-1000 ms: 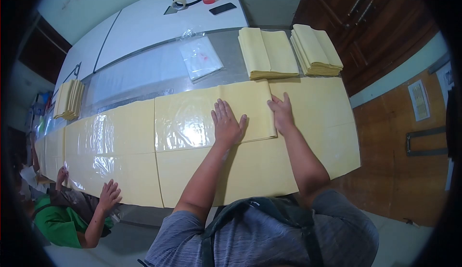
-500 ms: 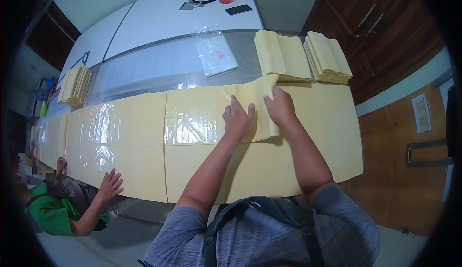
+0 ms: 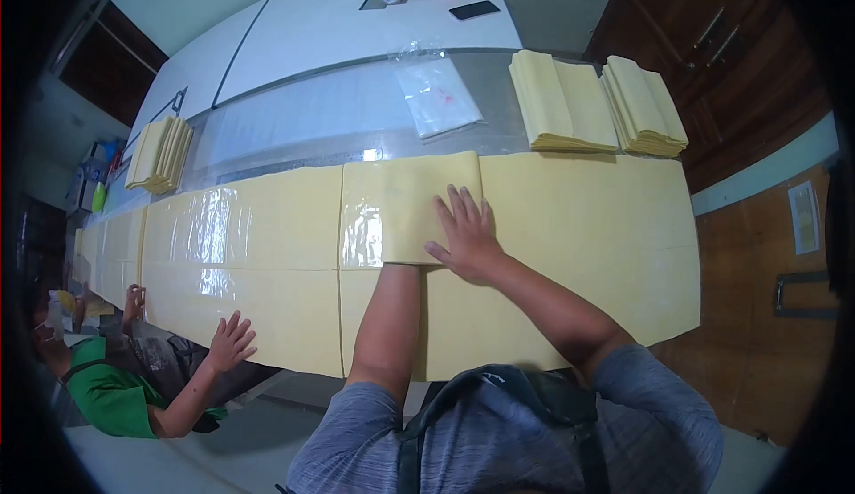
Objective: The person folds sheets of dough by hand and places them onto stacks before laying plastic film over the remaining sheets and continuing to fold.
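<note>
My right hand (image 3: 463, 236) lies flat with fingers spread on a yellow sheet (image 3: 401, 200) that is folded over to the left, glossy along its left part. My left forearm (image 3: 387, 316) runs up to the near edge of that fold, and the hand itself is hidden beneath the sheet. The folded piece rests on a long row of yellow sheets (image 3: 579, 227) that covers the near half of the metal table (image 3: 294, 120).
Two stacks of folded yellow sheets (image 3: 561, 102) (image 3: 646, 106) stand at the far right, another stack (image 3: 160, 154) at the far left. A clear plastic bag (image 3: 438, 97) lies between them. A person in green (image 3: 107, 396) at lower left has a hand (image 3: 233, 341) on the sheets.
The sheet's right half has been folded over to the left. My right hand moved left onto the fold, and my left hand went from on top to under it.
</note>
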